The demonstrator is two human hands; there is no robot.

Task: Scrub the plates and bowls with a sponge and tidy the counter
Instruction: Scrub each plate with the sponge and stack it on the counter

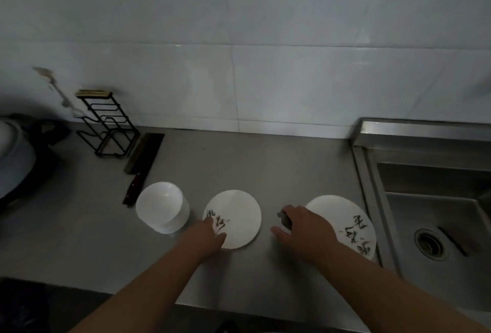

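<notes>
Two white plates with dark painted marks lie on the steel counter. The middle plate point(237, 216) has my left hand point(211, 237) on its near-left rim, fingers over the edge. The right plate point(350, 223) lies next to the sink, partly covered by my right hand point(305, 231). That hand curls round a dark object point(284, 219), probably the sponge, on the counter between the plates. A stack of white bowls point(162, 208) stands left of the middle plate.
A cleaver point(142, 165) lies behind the bowls, beside a black wire rack point(109, 125) at the wall. A steel sink point(435, 221) with a drain is at the right. A dark pot with a lid point(16, 157) sits at far left.
</notes>
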